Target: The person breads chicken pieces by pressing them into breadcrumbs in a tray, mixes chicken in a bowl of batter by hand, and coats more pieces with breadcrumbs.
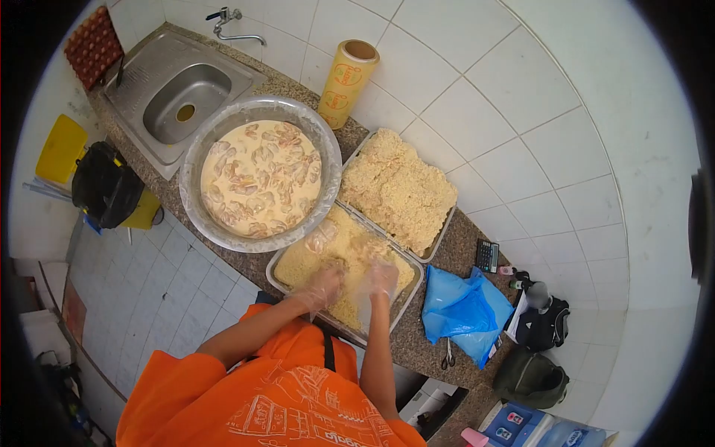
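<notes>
Both my hands are in thin clear plastic gloves, down in a metal tray (pixel 406 304) of pale crumbs (pixel 346 309). My left hand (pixel 326 287) has its fingers curled into the crumbs; whatever they close on is hidden. Over the tray's right part is my right hand (pixel 382 276), its fingers blurred and partly covered by crumbs. A raw chicken piece (pixel 322 235) lies on the crumbs beyond my left hand. Behind the tray, a large metal basin (pixel 195 220) lined with plastic holds many chicken pieces in creamy liquid (pixel 249 190).
A second tray (pixel 398 190) is heaped with crumb-coated pieces. A cling-film roll (pixel 346 89) stands by the tiled wall. Left is a steel sink (pixel 175 104). To the right lie a blue plastic bag (pixel 465 309), scissors (pixel 447 354), a calculator (pixel 487 255) and bags (pixel 532 376).
</notes>
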`<state>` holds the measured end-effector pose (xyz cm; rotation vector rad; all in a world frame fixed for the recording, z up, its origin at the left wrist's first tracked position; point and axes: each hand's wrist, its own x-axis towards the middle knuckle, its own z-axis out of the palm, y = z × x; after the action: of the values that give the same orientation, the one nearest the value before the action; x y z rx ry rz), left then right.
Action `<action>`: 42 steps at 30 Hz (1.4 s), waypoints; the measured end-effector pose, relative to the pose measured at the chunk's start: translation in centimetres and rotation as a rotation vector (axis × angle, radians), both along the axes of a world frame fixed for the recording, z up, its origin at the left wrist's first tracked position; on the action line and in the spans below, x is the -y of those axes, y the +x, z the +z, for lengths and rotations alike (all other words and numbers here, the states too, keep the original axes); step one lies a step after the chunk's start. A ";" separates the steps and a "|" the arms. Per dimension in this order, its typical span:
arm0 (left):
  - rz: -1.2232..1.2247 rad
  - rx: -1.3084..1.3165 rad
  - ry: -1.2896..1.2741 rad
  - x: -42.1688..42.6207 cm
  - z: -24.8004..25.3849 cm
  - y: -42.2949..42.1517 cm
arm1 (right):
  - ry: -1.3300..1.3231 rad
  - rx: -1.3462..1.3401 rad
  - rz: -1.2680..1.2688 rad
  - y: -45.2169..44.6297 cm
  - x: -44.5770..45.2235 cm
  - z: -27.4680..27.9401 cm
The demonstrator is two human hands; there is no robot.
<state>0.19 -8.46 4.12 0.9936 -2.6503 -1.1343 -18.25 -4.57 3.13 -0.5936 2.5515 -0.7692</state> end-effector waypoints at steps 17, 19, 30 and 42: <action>-0.101 0.190 0.358 -2.6 -2.1 -2.7 | 0.078 0.201 0.311 4.5 -7.3 -0.5; 0.038 0.006 0.303 -2.2 1.6 -1.7 | -0.107 0.368 0.164 4.8 -6.6 3.8; 0.067 -0.404 -0.260 2.0 3.0 -1.8 | -0.354 0.164 0.181 -1.0 -4.0 4.3; -0.260 0.260 -0.152 1.9 8.1 -1.9 | -0.260 -0.287 0.414 1.8 -2.8 0.1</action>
<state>-1.71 -10.41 12.25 0.8394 -3.0933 -0.8759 -16.43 -1.75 3.26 -1.3528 2.4551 -0.9201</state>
